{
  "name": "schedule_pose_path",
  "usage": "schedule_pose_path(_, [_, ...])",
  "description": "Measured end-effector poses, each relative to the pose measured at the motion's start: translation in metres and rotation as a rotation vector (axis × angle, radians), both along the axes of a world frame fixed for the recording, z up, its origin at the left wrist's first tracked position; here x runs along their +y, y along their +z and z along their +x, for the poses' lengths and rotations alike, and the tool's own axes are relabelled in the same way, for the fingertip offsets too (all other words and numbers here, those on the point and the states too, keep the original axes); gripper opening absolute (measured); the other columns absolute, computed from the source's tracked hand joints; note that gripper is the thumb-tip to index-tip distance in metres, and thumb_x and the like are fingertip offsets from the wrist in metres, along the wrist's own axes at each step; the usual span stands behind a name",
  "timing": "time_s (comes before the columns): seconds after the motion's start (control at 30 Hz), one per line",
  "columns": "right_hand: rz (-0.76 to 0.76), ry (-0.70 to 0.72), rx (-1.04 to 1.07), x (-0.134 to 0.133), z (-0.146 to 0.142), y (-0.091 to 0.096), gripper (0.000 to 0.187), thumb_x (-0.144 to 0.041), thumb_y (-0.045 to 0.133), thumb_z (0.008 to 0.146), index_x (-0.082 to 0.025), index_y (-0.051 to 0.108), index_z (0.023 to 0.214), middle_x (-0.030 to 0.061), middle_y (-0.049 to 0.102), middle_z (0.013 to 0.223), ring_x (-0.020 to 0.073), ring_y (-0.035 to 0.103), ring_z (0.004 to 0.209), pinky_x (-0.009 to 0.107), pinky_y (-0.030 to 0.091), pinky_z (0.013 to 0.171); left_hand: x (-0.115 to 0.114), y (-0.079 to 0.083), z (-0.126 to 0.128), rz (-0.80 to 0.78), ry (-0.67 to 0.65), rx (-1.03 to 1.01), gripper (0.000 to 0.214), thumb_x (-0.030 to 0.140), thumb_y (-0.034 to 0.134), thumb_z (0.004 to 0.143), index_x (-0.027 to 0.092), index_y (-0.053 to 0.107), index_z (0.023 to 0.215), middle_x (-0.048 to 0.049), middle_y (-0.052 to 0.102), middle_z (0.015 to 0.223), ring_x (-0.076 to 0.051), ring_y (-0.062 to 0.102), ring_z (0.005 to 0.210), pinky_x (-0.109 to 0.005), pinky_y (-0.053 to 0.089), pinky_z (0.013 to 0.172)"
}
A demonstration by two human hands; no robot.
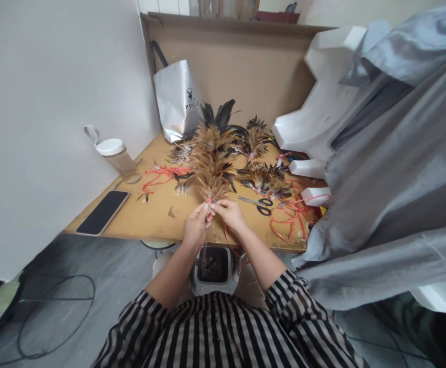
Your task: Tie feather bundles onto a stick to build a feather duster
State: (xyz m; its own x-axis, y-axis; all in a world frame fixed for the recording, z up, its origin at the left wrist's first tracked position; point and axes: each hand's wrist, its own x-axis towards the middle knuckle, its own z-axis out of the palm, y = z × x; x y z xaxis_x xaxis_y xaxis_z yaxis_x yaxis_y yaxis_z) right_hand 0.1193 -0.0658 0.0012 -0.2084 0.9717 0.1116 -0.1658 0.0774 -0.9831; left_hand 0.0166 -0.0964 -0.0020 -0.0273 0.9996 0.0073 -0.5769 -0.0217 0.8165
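Note:
A feather duster (211, 158) with brown plumes and long black tips points away from me, its lower end at the table's front. My left hand (197, 226) is closed around its thin stick, just below the feathers. Close beside it, my right hand (230, 213) pinches a red string (209, 201) wound at the feathers' base; a loose length hangs down past the table edge. The fingertips of both hands nearly meet and partly hide the binding. Black-handled scissors (263, 205) lie right of my right hand. Feather bundles (265, 180) rest behind the scissors.
A phone (103, 212) and a lidded cup (117, 157) stand at left, a silver bag (177, 97) at the back. Tangled red strings (290, 221) lie at right, near white foam pieces (311, 110) and hanging grey cloth (395, 168). Below the edge sits a bin (213, 268).

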Motion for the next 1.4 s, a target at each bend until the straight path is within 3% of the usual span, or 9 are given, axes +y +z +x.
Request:
schedule_pose_path(0.2, [0.083, -0.17, -0.265, 0.004, 0.003, 0.004, 0.022, -0.036, 0.063, 0.067, -0.014, 0.065, 0.064, 0.0006, 0.062, 0.059, 0.0111, 0.051, 0.054, 0.023, 0.04, 0.056, 0.011, -0.003, -0.008, -0.04, 0.086, 0.008, 0.024, 0.032, 0.069, 0.065, 0.01, 0.06, 0.069, 0.0007, 0.051, 0.058, -0.002, 0.035, 0.043, -0.014, 0.018, 0.035])
schedule_pose_path(0.5, [0.027, -0.128, -0.539, 0.007, 0.05, 0.001, 0.035, -0.045, 0.057, 0.069, -0.013, 0.061, 0.056, -0.0046, 0.046, 0.046, 0.0072, 0.036, 0.044, 0.02, 0.026, 0.044, 0.02, -0.016, -0.014, -0.168, 0.079, -0.024, 0.027, 0.03, 0.074, 0.057, 0.01, 0.058, 0.067, 0.0006, 0.052, 0.055, -0.002, 0.036, 0.042, -0.013, 0.018, 0.034])
schedule_pose_path(0.63, [0.068, -0.39, -0.675, 0.034, 0.091, 0.001, 0.029, -0.04, 0.055, 0.07, -0.014, 0.063, 0.061, -0.0004, 0.058, 0.055, 0.0122, 0.049, 0.052, 0.022, 0.035, 0.051, 0.021, -0.02, -0.015, -0.177, 0.107, -0.066, 0.028, 0.03, 0.074, 0.056, 0.01, 0.057, 0.066, 0.0007, 0.053, 0.057, -0.002, 0.036, 0.042, -0.012, 0.018, 0.034])
schedule_pose_path(0.77, [0.083, -0.684, -1.025, 0.064, 0.124, 0.002, 0.024, -0.036, 0.053, 0.072, -0.017, 0.067, 0.072, 0.0059, 0.067, 0.071, 0.0191, 0.06, 0.069, 0.026, 0.04, 0.062, 0.019, -0.018, -0.013, -0.164, 0.108, -0.055, 0.028, 0.031, 0.074, 0.058, 0.01, 0.057, 0.066, 0.0007, 0.052, 0.057, -0.002, 0.036, 0.042, -0.012, 0.019, 0.034])
schedule_pose_path(0.9, [-0.025, -0.763, -1.276, 0.082, 0.132, -0.003, 0.028, -0.042, 0.053, 0.074, -0.019, 0.066, 0.085, 0.011, 0.068, 0.085, 0.0228, 0.062, 0.083, 0.029, 0.043, 0.068, 0.016, -0.016, -0.012, -0.164, 0.117, -0.037, 0.029, 0.032, 0.074, 0.059, 0.01, 0.057, 0.067, 0.0007, 0.053, 0.057, -0.002, 0.036, 0.042, -0.012, 0.02, 0.034])
schedule_pose_path(1.03, [-0.081, -0.784, -1.382, 0.088, 0.132, -0.011, 0.037, -0.047, 0.055, 0.073, -0.017, 0.064, 0.092, 0.0147, 0.067, 0.09, 0.0248, 0.063, 0.084, 0.031, 0.044, 0.069, 0.016, -0.015, -0.012, -0.167, 0.131, -0.051, 0.03, 0.033, 0.074, 0.058, 0.01, 0.057, 0.068, 0.0008, 0.053, 0.057, -0.001, 0.036, 0.041, -0.012, 0.02, 0.035])
schedule_pose_path(1.13, [-0.056, -0.802, -1.371, 0.089, 0.138, -0.014, 0.032, -0.043, 0.053, 0.074, -0.017, 0.066, 0.087, 0.0149, 0.068, 0.087, 0.0258, 0.063, 0.083, 0.031, 0.044, 0.067, 0.016, -0.016, -0.013, -0.161, 0.127, -0.054, 0.03, 0.033, 0.074, 0.058, 0.01, 0.057, 0.068, 0.0011, 0.053, 0.056, -0.001, 0.036, 0.041, -0.012, 0.02, 0.035])
schedule_pose_path(1.23, [-0.046, -0.828, -1.21, 0.088, 0.148, -0.015, 0.024, -0.036, 0.054, 0.072, -0.017, 0.067, 0.077, 0.0117, 0.068, 0.079, 0.0228, 0.062, 0.077, 0.028, 0.042, 0.064, 0.017, -0.018, -0.013, -0.147, 0.129, -0.05, 0.03, 0.033, 0.073, 0.058, 0.01, 0.056, 0.068, 0.0009, 0.053, 0.057, -0.001, 0.036, 0.041, -0.013, 0.02, 0.035])
schedule_pose_path(1.4, [-0.051, -0.737, -0.406, 0.077, 0.152, -0.008, 0.026, -0.041, 0.06, 0.064, -0.014, 0.061, 0.065, 0.0024, 0.06, 0.056, 0.0109, 0.047, 0.045, 0.022, 0.033, 0.042, 0.016, -0.019, -0.012, -0.145, 0.136, -0.058, 0.031, 0.033, 0.073, 0.059, 0.01, 0.056, 0.07, 0.0007, 0.054, 0.059, -0.001, 0.037, 0.042, -0.012, 0.02, 0.035])
